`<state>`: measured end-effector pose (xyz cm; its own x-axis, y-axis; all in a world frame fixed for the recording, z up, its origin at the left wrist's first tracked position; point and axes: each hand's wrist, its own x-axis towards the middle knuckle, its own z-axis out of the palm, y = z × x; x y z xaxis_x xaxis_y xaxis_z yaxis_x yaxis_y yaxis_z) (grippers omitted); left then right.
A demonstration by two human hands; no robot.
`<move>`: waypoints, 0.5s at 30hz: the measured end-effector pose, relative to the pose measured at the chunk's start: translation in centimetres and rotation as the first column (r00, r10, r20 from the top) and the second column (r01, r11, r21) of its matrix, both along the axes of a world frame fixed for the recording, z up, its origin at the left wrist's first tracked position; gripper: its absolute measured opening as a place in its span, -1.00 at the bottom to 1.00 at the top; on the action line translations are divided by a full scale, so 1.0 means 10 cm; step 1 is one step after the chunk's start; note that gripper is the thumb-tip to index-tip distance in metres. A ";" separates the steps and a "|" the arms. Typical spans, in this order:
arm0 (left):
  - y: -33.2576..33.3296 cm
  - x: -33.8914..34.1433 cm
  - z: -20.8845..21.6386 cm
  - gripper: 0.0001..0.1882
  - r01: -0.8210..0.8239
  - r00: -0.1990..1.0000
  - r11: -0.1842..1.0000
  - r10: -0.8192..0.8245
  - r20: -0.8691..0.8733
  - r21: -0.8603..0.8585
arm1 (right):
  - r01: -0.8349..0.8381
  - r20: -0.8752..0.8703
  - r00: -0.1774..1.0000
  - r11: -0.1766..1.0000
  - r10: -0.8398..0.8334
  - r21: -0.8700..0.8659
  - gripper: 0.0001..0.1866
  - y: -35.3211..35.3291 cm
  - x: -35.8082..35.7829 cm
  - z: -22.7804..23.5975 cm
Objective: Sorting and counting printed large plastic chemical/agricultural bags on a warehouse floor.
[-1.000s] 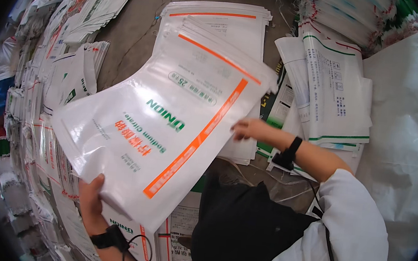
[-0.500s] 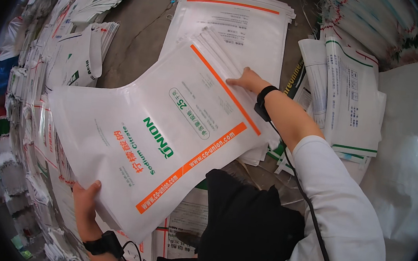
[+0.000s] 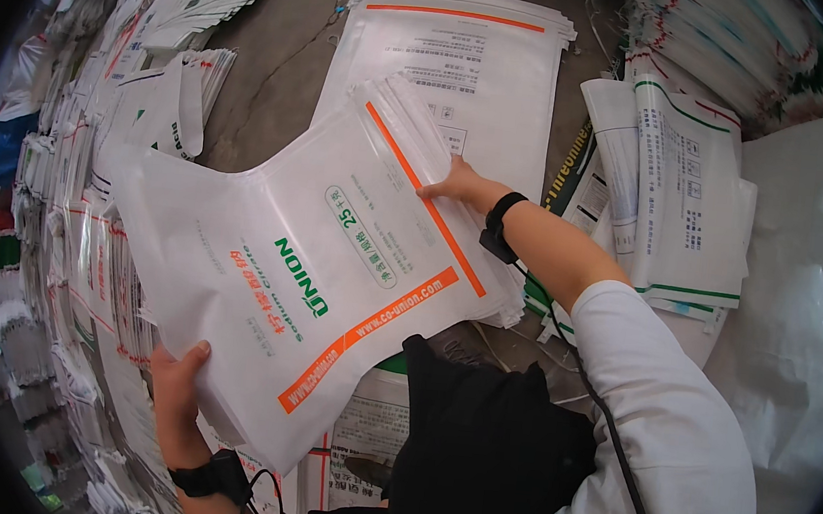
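A bundle of white sacks (image 3: 265,233) with orange bands and green and orange print slants across the middle, held between my two hands. Several layered edges show at its far end. My left hand (image 3: 180,374) grips the near left edge, thumb on top and fingers hidden underneath. My right hand (image 3: 466,185) grasps the far right end beside an orange band, thumb on the top face and the other fingers mostly hidden. The bundle sags and curves between the hands. Its far end overlaps a flat stack of similar white sacks (image 3: 491,52) on the floor.
Piles of folded sacks (image 3: 124,259) line the left side. More white sacks with green edges (image 3: 689,200) lie at the right, beside a large pale sheet (image 3: 808,256). Bundled sacks (image 3: 720,39) fill the far right corner. A person's dark-covered head (image 3: 492,453) blocks the lower middle.
My right hand has moved nearer and slightly left, carrying the bundle's far end with it. My left hand has risen a little. The bundle bends more in its middle.
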<state>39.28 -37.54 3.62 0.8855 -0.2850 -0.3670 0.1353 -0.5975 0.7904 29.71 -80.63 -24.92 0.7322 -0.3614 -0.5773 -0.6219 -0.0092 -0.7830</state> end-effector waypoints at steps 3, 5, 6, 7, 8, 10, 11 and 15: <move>0.00 0.00 0.01 -0.49 0.005 0.999 1.000 -0.006 -0.047 -0.010 | -0.047 0.040 0.998 0.990 0.042 0.136 0.15 -0.02 0.00 0.12; -0.05 -0.01 0.03 -0.51 0.027 0.999 0.999 -0.028 -0.045 -0.021 | -0.057 0.030 0.998 0.984 0.052 0.166 0.14 -0.06 0.02 0.05; -0.05 0.00 0.01 -0.51 0.027 0.999 0.999 -0.028 -0.045 -0.022 | -0.062 0.024 0.998 0.981 0.058 0.183 0.14 -0.08 0.04 -0.01; -0.04 0.01 -0.01 -0.51 0.019 0.999 0.999 -0.020 -0.031 -0.033 | -0.067 0.019 0.998 0.978 0.064 0.200 0.13 -0.09 0.05 -0.06; -0.04 0.01 -0.03 -0.52 0.007 1.000 0.999 -0.008 -0.017 -0.042 | -0.075 0.013 0.997 0.973 0.074 0.218 0.13 -0.10 0.07 -0.10; -0.07 0.02 -0.02 -0.52 0.005 1.000 1.000 -0.006 -0.026 -0.020 | -0.091 0.002 0.996 0.963 0.094 0.254 0.12 -0.11 0.11 -0.17; -0.06 0.02 -0.03 -0.52 -0.002 0.999 1.000 0.002 -0.033 0.007 | -0.106 0.006 0.994 0.961 0.108 0.257 0.12 -0.05 0.13 -0.02; -0.01 0.05 -0.01 -0.52 -0.013 0.998 1.000 0.014 -0.067 0.028 | -0.048 0.053 0.998 0.949 0.033 0.313 0.00 0.13 0.10 0.47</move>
<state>39.73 -37.62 3.52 0.8620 -0.2621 -0.4338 0.1962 -0.6167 0.7624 30.71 -79.34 -20.18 0.7713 -0.1372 -0.6215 -0.5886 0.2175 -0.7786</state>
